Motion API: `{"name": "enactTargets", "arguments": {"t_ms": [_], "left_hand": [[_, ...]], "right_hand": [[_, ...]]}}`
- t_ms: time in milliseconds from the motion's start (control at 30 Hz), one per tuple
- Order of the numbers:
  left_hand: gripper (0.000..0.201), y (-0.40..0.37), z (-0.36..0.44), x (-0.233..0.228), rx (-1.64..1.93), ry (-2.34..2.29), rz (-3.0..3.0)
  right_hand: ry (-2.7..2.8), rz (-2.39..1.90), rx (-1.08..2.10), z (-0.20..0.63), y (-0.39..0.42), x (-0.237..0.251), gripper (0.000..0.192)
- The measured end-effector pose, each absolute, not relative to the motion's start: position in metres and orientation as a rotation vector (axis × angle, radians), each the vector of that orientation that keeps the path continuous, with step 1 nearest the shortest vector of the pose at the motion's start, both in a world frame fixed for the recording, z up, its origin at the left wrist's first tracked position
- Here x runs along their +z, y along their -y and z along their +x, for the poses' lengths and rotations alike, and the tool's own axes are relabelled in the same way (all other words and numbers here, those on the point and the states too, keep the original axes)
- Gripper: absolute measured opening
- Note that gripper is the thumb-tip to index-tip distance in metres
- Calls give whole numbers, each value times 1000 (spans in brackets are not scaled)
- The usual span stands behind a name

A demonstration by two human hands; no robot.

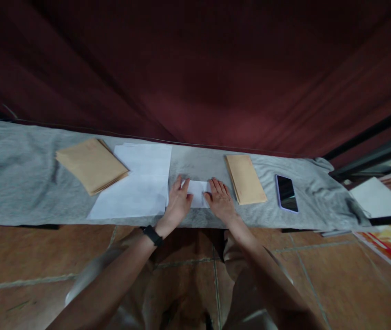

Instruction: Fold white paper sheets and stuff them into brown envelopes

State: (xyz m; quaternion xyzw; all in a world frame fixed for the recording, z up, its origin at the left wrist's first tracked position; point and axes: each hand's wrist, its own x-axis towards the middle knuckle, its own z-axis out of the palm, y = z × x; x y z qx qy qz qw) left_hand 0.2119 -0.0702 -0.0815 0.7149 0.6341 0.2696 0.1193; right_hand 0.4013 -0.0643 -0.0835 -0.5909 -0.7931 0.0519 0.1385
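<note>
A small folded sheet of white paper (198, 189) lies on the grey cloth between my two hands. My left hand (179, 199), with a dark watch on the wrist, rests on its left end, fingers stretched out. On its right end lies my right hand (220, 199), palm down with the fingers extended. Larger white sheets (140, 183) are spread just left of my left hand. Brown envelopes in a stack (92, 166) overlap their left side. To the right of my right hand sits another pile of brown envelopes (246, 179).
A smartphone (287, 193) with a pale purple edge lies farther right on the narrow cloth-covered surface (16, 174). Dark red fabric (195, 82) hangs along the back edge. Dark bars (371, 133) and a white panel (379, 197) stand at the far right.
</note>
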Motion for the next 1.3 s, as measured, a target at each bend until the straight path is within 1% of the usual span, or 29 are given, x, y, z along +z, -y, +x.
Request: {"name": "enactTargets", "arguments": {"t_ms": [167,267,400,467,533,600,633,700,767,833,900,933,1000,1033,1067,1100,1200,1233,1300], "left_hand": [[62,62,211,-73,832,-1922,1894],[66,59,209,-71,871,-1892,1745],[77,55,206,-73,1059,-1679,1424],[84,55,205,-70,1146,-1516,1258],[86,57,205,-64,1231,-1397,1136],[84,59,205,-56,1310,-1327,1067],[83,59,205,-53,1335,-1301,1049],[77,59,204,-46,1338,-1261,1052],[66,56,197,-40,1301,-1276,1140],[56,52,181,-32,1289,-1434,1343],[54,48,154,-23,1298,-1778,1605],[57,48,138,-19,1235,-2008,1708],[69,51,103,-13,1039,-2463,1686],[76,55,88,-12,914,-2604,1634],[79,58,74,-13,765,-2659,1618],[75,63,62,-13,622,-2692,1592],[45,72,43,-17,249,-2695,1532],[41,73,41,-18,177,-2696,1517],[41,74,42,-18,123,-2734,1496]], "right_hand": [[2284,-1735,210,402,60,-76,57],[2274,-1742,243,403,59,-72,57],[2239,-1725,297,403,58,-72,58],[2162,-1698,374,404,56,-72,63],[1990,-1667,512,404,53,-69,70],[1736,-1580,749,405,49,-64,75],[1599,-1502,897,405,48,-61,74],[1350,-1321,1197,405,46,-56,66],[1169,-1199,1420,404,46,-53,55],[1047,-1184,1521,404,47,-52,49],[970,-1209,1528,405,48,-54,47],[944,-1220,1515,406,48,-56,46],[917,-1228,1493,409,48,-58,45],[914,-1225,1489,410,48,-59,44],[913,-1223,1486,412,48,-60,43],[913,-1225,1484,412,47,-61,43],[909,-1263,1474,412,47,-63,43],[905,-1278,1470,411,46,-64,42],[902,-1293,1462,409,46,-65,43]]}}
